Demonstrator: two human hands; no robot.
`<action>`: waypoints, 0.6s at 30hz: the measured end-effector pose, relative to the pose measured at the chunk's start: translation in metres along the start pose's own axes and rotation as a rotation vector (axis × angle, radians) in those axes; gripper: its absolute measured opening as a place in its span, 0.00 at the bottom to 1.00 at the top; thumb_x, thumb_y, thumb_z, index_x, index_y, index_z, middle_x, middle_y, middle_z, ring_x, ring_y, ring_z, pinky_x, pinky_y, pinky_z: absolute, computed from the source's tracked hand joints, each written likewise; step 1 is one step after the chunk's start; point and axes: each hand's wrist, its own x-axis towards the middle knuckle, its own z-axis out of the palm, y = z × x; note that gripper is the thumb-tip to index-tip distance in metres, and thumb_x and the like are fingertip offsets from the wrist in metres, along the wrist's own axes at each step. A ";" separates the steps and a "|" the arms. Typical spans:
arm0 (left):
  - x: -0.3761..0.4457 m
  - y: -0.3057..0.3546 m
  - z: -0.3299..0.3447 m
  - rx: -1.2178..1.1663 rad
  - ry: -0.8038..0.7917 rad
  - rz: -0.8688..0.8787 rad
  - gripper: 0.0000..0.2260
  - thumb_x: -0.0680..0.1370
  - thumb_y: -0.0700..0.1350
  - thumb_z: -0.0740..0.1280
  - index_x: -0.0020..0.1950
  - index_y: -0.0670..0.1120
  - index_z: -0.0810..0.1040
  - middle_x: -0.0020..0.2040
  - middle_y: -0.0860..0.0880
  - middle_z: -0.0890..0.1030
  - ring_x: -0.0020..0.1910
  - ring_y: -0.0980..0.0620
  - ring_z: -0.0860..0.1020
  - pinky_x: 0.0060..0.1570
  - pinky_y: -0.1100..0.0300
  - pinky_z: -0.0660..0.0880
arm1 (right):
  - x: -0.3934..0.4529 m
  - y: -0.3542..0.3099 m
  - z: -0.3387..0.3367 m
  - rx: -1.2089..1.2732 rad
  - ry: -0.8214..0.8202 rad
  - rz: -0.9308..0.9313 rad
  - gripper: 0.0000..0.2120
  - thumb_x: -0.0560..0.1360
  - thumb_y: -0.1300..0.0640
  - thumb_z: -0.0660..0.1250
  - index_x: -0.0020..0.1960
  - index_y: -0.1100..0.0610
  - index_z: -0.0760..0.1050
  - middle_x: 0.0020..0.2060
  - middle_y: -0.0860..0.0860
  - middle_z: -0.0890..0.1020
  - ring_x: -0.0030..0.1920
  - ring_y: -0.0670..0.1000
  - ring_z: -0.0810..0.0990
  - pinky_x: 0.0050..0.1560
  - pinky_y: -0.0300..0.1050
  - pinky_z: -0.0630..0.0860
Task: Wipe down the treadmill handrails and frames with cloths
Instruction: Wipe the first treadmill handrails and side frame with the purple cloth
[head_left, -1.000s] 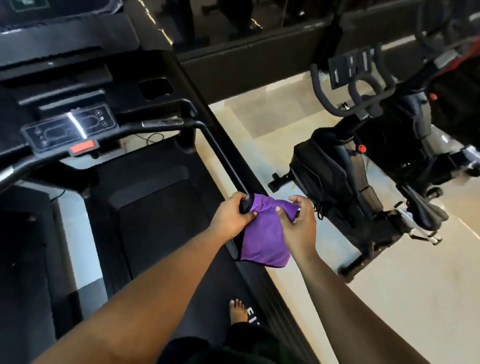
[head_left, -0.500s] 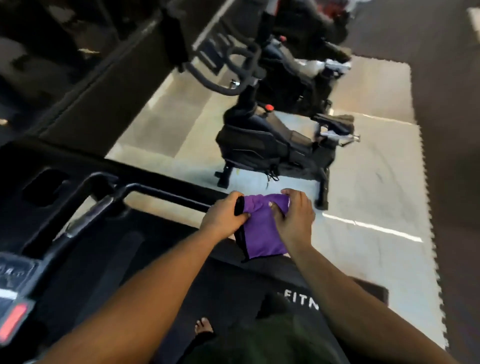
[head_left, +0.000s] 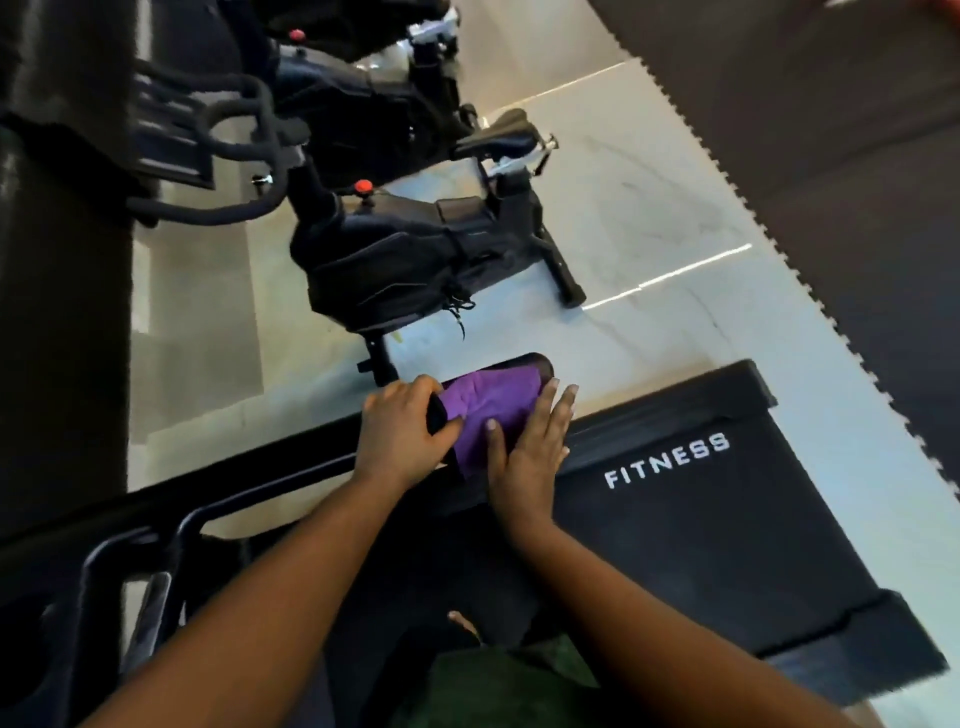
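Two hands on one purple cloth (head_left: 491, 410), both at the free end of the treadmill's right handrail (head_left: 270, 488).

Left hand (head_left: 402, 434): grip closed round the black rail end, fingers curled over the top, thumb tip against the cloth's near edge. Holds rail, and probably a corner of cloth with it; the exact pinch is hidden under the fingers.

Right hand (head_left: 530, 452): grip wide, fingers straight and together, palm laid flat on the cloth, thumb spread across the purple. Pressing, not pinching.

Cloth: draped over the rail tip, bunched, a flap hanging down on the near side. A dark rounded end cap (head_left: 540, 366) shows just beyond it.

Key relation: the rail's long axis runs from the cloth back down-left toward the console uprights, passing under the left hand. All unwiped rail, by judgement, lies on the left hand's side of the cloth. The right hand carries the cloth; the left sits between cloth and remaining rail length, so it likely must shift or release before a stroke along that axis.

Further out: treadmill deck (head_left: 727, 530) with white FITNESS lettering just right of the hands. A bare foot (head_left: 462, 623) on the deck below. Exercise bike (head_left: 415, 254) on the pale floor (head_left: 649, 208) beyond the rail, well apart. Dark interlocking mat (head_left: 857, 156) at far right.
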 end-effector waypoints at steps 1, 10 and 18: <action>0.002 0.000 -0.001 -0.001 -0.015 0.035 0.19 0.71 0.62 0.66 0.55 0.50 0.77 0.45 0.49 0.81 0.50 0.43 0.78 0.53 0.48 0.69 | -0.005 -0.004 0.006 0.051 0.021 0.007 0.40 0.81 0.34 0.57 0.80 0.37 0.30 0.81 0.44 0.30 0.83 0.53 0.37 0.77 0.73 0.44; 0.015 -0.063 0.000 -0.184 -0.071 0.236 0.25 0.78 0.62 0.56 0.60 0.44 0.79 0.61 0.45 0.81 0.62 0.41 0.77 0.59 0.46 0.68 | -0.009 -0.037 0.100 0.243 0.290 0.125 0.43 0.77 0.26 0.54 0.81 0.36 0.34 0.78 0.40 0.26 0.81 0.51 0.30 0.78 0.72 0.48; 0.015 -0.117 0.009 0.117 -0.478 0.420 0.41 0.74 0.73 0.37 0.84 0.56 0.49 0.84 0.54 0.52 0.83 0.52 0.51 0.79 0.38 0.47 | 0.028 -0.028 0.095 0.458 0.572 0.102 0.36 0.78 0.33 0.59 0.79 0.30 0.43 0.83 0.45 0.39 0.75 0.28 0.37 0.74 0.37 0.45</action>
